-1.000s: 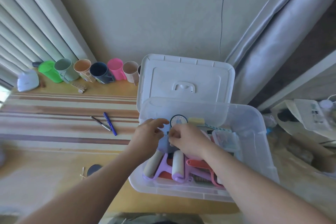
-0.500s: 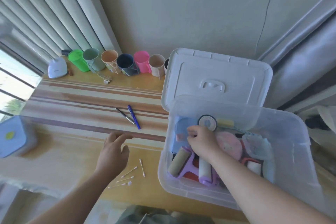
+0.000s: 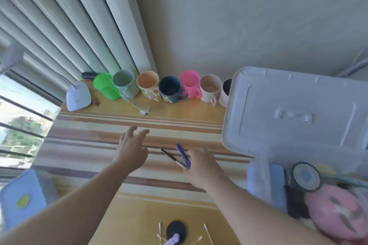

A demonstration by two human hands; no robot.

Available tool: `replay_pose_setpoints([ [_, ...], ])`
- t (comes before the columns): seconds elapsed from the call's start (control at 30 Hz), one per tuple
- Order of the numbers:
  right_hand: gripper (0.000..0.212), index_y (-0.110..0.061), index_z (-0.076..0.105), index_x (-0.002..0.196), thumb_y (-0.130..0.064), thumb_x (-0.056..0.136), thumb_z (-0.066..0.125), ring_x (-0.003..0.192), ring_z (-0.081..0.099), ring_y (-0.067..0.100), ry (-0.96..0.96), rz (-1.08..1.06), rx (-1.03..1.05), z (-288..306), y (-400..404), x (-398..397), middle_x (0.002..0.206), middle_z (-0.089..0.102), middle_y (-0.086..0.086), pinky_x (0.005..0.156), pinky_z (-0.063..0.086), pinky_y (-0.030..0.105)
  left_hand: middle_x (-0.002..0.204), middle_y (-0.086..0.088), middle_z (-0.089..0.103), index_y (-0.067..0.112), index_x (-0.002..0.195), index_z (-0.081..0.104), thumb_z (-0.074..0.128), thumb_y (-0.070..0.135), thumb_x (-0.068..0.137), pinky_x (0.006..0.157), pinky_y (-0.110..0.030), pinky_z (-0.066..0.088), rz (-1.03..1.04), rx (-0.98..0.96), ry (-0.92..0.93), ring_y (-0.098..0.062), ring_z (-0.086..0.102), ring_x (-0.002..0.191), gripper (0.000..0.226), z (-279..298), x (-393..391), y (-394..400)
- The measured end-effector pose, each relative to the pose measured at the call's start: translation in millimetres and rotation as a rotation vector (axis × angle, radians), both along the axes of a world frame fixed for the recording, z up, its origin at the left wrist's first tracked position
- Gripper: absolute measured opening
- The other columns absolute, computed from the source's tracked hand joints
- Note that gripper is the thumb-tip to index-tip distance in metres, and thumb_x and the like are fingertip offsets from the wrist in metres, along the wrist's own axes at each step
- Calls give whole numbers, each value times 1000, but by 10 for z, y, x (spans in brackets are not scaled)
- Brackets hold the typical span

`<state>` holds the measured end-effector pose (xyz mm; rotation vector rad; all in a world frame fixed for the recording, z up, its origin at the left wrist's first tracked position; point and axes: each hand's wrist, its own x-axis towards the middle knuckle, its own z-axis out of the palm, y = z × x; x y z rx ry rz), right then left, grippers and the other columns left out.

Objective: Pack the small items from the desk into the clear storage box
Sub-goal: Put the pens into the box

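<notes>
The clear storage box point(image 3: 264, 163) stands at the right, with several items inside, among them a round pink thing point(image 3: 336, 211) and a round dark-rimmed disc point(image 3: 306, 176). Its white lid point(image 3: 294, 111) leans up behind it. A blue pen point(image 3: 183, 155) and a thin dark pen point(image 3: 172, 158) lie on the striped desk. My right hand point(image 3: 201, 167) hovers over the near ends of the pens, blurred, holding nothing that I can see. My left hand point(image 3: 131, 151) is open above the desk to the left of the pens, fingers pointing away.
A row of coloured cups point(image 3: 169, 89) lines the wall, with a small comb point(image 3: 141, 106) and a white lamp base point(image 3: 77, 96) nearby. Cotton swabs point(image 3: 207, 231) and a dark round item point(image 3: 176, 230) lie at the near edge. A blue-lidded container point(image 3: 22, 197) sits at left.
My right hand has left the box and moved left to the pens. My left hand has reached farther forward over the desk. The view has swung left.
</notes>
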<state>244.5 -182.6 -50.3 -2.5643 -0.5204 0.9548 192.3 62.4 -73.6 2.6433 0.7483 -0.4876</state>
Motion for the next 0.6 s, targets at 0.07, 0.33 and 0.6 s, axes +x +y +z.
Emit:
replay_pose_setpoints([
  [0.07, 48, -23, 51, 128, -44, 91, 72, 111, 56, 29, 2, -64, -154, -293, 165, 68, 129, 50, 6, 80, 54, 38, 165, -6, 16, 39, 156, 29, 57, 17, 90, 114, -55, 38, 5, 35, 11, -39, 22, 147, 75, -53, 241, 266],
  [0.33, 60, -10, 48, 137, -5, 83, 74, 110, 56, 33, -238, 241, -204, -641, 597, -267, 126, 51, 13, 69, 46, 42, 162, -4, 25, 35, 159, 21, 55, 0, 83, 116, -54, 34, -370, 230, -82, -32, 19, 150, 90, -241, 944, 803],
  [0.6, 34, -8, 49, 122, -4, 91, 63, 84, 63, 31, -138, 287, -244, -614, 473, -505, 103, 58, 14, 62, 44, 39, 108, -12, 61, 24, 126, 65, 53, 19, 98, 79, -45, 52, -245, 201, -101, -38, 55, 102, 31, -420, 789, 834],
])
